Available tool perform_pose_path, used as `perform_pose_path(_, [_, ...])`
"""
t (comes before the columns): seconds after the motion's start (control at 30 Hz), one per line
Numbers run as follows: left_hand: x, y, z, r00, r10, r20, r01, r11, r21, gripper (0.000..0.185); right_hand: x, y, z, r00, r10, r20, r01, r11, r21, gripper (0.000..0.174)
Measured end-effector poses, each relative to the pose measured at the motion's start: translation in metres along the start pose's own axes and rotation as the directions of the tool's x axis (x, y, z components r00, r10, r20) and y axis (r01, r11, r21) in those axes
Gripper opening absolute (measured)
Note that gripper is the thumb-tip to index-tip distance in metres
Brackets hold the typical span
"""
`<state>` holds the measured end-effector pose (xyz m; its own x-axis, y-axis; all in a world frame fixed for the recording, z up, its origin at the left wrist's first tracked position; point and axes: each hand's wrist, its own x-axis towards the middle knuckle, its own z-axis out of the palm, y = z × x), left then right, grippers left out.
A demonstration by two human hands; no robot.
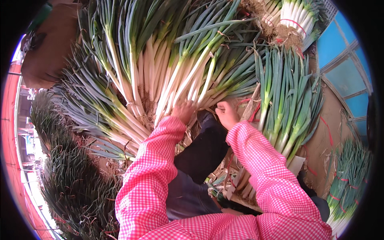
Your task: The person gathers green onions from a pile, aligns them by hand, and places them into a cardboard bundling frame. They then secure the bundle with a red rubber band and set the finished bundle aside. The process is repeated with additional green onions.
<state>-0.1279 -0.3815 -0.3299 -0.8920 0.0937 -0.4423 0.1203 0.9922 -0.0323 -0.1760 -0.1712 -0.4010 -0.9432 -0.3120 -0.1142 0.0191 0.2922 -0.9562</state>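
My left hand (183,111) lies on the lower white stems of large green onions (169,85), near their roots; its fingers are partly hidden, so its hold is unclear. To its right, my right hand (226,113) is raised beside the root ends with curled fingers; whether something thin is between them cannot be told. The onions fan out before me, their green leaves pointing away. On the right, more green onions (283,105) lie with leaves pointing away, partly behind my right sleeve.
Tied onion bundles (295,18) lie at the top right, others (348,180) at the lower right. A dark heap of thin green leaves (78,186) fills the lower left. Red ties (327,130) lie on the brown ground beside a blue panelled surface (345,78). My dark shoe (207,118) is between my hands.
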Motion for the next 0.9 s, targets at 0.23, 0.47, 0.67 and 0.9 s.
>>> perform_pose_path(0.23, [-0.058, -0.020, 0.080, 0.995, 0.053, -0.083, -0.069, 0.977, -0.202, 0.026, 0.083, 0.018, 0.078, 0.850, 0.498, 0.170, -0.517, 0.850, 0.097, 0.054])
perform_pose_path(0.47, [-0.144, -0.057, 0.070, 0.989, -0.080, 0.122, 0.128, 0.877, -0.463, 0.023, 0.075, -0.022, 0.085, 0.705, 0.550, 0.448, -0.708, 0.526, 0.470, 0.034])
perform_pose_path(0.67, [-0.004, -0.082, 0.004, 0.785, -0.595, -0.174, 0.389, 0.691, -0.609, 0.074, 0.073, -0.041, 0.091, 0.722, 0.536, 0.438, -0.678, 0.419, 0.604, 0.037])
perform_pose_path(0.9, [0.026, -0.100, -0.010, 0.829, -0.509, 0.232, 0.503, 0.496, -0.708, 0.086, 0.080, -0.041, 0.107, 0.673, 0.448, 0.589, -0.721, 0.220, 0.657, 0.046])
